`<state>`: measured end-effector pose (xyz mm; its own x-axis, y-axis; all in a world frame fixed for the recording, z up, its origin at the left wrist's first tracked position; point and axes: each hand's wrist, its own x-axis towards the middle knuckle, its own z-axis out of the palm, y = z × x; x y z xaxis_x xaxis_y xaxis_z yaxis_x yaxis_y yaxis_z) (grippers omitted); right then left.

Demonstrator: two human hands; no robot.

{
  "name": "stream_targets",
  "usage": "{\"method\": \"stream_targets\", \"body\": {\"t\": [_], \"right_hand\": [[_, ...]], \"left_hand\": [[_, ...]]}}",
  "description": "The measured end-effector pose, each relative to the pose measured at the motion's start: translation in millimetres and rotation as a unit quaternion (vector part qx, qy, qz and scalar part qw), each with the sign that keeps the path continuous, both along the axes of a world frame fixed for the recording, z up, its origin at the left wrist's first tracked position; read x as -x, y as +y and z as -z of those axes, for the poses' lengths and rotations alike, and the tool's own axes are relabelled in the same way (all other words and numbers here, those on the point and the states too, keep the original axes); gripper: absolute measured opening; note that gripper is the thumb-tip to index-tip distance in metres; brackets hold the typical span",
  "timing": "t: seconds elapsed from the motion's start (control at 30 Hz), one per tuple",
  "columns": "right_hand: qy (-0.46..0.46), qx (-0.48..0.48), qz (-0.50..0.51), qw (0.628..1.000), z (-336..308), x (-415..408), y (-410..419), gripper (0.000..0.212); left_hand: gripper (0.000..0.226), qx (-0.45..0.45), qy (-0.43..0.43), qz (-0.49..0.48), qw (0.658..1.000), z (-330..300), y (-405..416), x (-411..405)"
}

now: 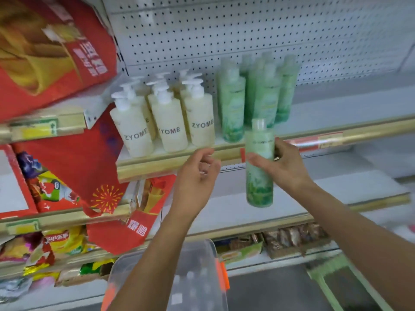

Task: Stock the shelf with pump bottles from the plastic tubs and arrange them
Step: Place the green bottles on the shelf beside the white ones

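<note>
My right hand grips a green bottle upright in front of the gold edge of the shelf. Beside it, my left hand hovers with loosely curled fingers and holds nothing. On the shelf stand several cream pump bottles marked ZYOME at the left and several green bottles to their right. A clear plastic tub with orange clips sits low in front, under my left forearm; its contents are blurred.
A white pegboard backs the shelf, whose right part is bare. Red gift bags hang at the left. Snack packs fill the lower left shelves and brown packets lie on a lower shelf at the right. A green stool stands at bottom right.
</note>
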<state>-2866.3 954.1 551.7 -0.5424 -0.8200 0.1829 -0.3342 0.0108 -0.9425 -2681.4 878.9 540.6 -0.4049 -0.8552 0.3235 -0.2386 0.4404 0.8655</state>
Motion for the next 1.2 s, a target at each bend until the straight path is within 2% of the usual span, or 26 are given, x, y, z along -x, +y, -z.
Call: {"method": "stream_targets", "body": {"t": [0.07, 0.2, 0.3, 0.4, 0.5, 0.63, 0.8, 0.93, 1.2], "right_hand": [[0.015, 0.021, 0.018, 1.0, -16, 33, -1, 0.031], [0.049, 0.055, 0.039, 0.997, -42, 93, -10, 0.036], [0.062, 0.075, 0.043, 0.994, -60, 129, -18, 0.039], [0.072, 0.081, 0.037, 0.993, -73, 155, -29, 0.042], [0.087, 0.072, 0.027, 0.993, -75, 171, -42, 0.048], [0.112, 0.047, 0.012, 0.993, -64, 189, -56, 0.051], [0.117, 0.027, -0.025, 0.992, -54, 203, -66, 0.054], [0.114, 0.018, -0.05, 0.992, -54, 204, -73, 0.047], [0.107, 0.011, -0.051, 0.993, -55, 201, -73, 0.049]], "left_hand": [[0.029, 0.038, 0.005, -0.001, 0.999, -22, -7, 31], [0.041, 0.195, -0.037, -0.034, 0.98, -55, -20, 87], [0.056, 0.348, -0.111, -0.085, 0.927, -72, -36, 120], [0.077, 0.433, -0.194, -0.114, 0.873, -81, -52, 147], [0.092, 0.448, -0.278, -0.127, 0.84, -86, -59, 168], [0.093, 0.439, -0.331, -0.151, 0.822, -85, -61, 183], [0.091, 0.454, -0.331, -0.167, 0.81, -80, -62, 187], [0.088, 0.46, -0.324, -0.175, 0.808, -77, -64, 189], [0.081, 0.438, -0.323, -0.176, 0.82, -76, -58, 193]]}}
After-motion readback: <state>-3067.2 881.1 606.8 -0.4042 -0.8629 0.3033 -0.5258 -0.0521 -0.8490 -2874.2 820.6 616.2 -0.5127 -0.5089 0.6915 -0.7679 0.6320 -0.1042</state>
